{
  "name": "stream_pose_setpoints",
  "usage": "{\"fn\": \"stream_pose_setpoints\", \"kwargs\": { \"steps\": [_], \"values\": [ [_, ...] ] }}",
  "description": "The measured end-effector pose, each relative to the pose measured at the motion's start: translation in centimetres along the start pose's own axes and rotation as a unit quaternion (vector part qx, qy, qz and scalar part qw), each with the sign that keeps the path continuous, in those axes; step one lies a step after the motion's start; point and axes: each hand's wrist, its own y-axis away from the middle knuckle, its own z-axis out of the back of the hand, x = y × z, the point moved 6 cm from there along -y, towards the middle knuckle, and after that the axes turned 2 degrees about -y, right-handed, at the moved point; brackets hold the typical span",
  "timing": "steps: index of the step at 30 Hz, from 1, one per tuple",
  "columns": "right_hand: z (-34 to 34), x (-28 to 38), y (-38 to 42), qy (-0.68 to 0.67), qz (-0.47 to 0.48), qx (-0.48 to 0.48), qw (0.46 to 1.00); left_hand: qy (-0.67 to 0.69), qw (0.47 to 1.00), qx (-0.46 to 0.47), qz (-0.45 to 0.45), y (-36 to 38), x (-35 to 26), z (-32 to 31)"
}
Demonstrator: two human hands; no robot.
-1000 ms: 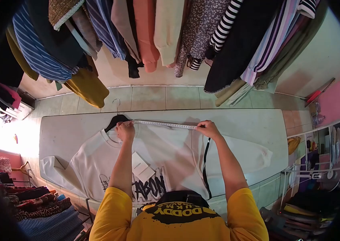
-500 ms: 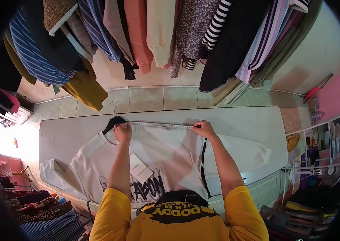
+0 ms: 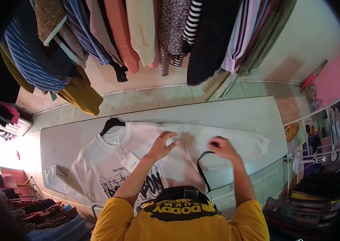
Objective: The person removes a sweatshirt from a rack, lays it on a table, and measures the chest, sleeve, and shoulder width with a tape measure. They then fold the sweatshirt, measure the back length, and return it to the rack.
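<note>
— Starting nearest: what shows at the bottom edge?

— A yellow shirt (image 3: 178,219) with black print, the person's own, both arms reaching out over a pale surface (image 3: 57,136).

— And on it?

— A white sweatshirt (image 3: 109,160) lies flat, chest up, black print near the hem, a tag (image 3: 130,162) resting on the chest. Its collar sits on a black hanger (image 3: 111,123) at the far left; one sleeve trails off to the near left, the other stretches right along the surface.

— The hands?

— The left hand (image 3: 162,145) is over the middle of the sweatshirt, fingers spread and loosely curled, palm down, touching the cloth or just above it; I cannot tell whether it grips anything. The right hand (image 3: 223,148) is blurred, fingers curled in, just right of the left, over the spot where the right sleeve joins the body. A black strap (image 3: 200,168) loops up to it from near the person's waist; it seems pinched in the fingers, though the blur keeps me from being sure.

— Beyond the surface?

— Green floor tiles (image 3: 145,98), then a rail of hanging clothes (image 3: 145,36) across the top: striped, salmon, cream, black.

— The sides?

— Folded stacks (image 3: 49,221) at the near left, shelves (image 3: 330,132) against a pink wall on the right.
</note>
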Motion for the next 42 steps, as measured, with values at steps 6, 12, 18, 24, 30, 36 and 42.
{"fn": "stream_pose_setpoints", "kwargs": {
  "steps": [6, 12, 18, 24, 30, 36, 42],
  "values": [
    [15.2, -1.3, 17.8, 0.144, -0.083, -0.368, 0.915, -0.326, 0.934, 0.132, -0.056, 3.1, 3.9, -4.0],
    [4.5, 1.7, 16.0, -0.143, 0.008, -0.195, 0.97, -0.386, 0.918, 0.082, -0.035, 2.9, 2.0, -6.3],
    [-6.7, -3.9, 9.9, -0.166, 0.065, -0.145, 0.973, 0.155, 0.924, 0.285, 0.201, 5.3, -0.5, -12.6],
    [-8.3, -4.0, 8.0, -0.062, 0.03, -0.11, 0.992, 0.187, 0.913, 0.265, 0.247, 5.1, 1.5, -12.3],
    [-8.4, -3.2, 7.9, 0.089, 0.033, -0.118, 0.989, -0.202, 0.977, -0.048, 0.046, -5.0, 4.7, -5.5],
    [-8.6, -3.6, 7.9, 0.094, 0.038, -0.134, 0.986, -0.322, 0.941, -0.041, 0.093, -8.1, 5.1, -6.3],
    [-7.1, -4.4, 11.5, 0.039, 0.017, -0.16, 0.986, -0.306, 0.945, -0.078, 0.09, -7.7, 5.7, -6.3]
  ]
}}
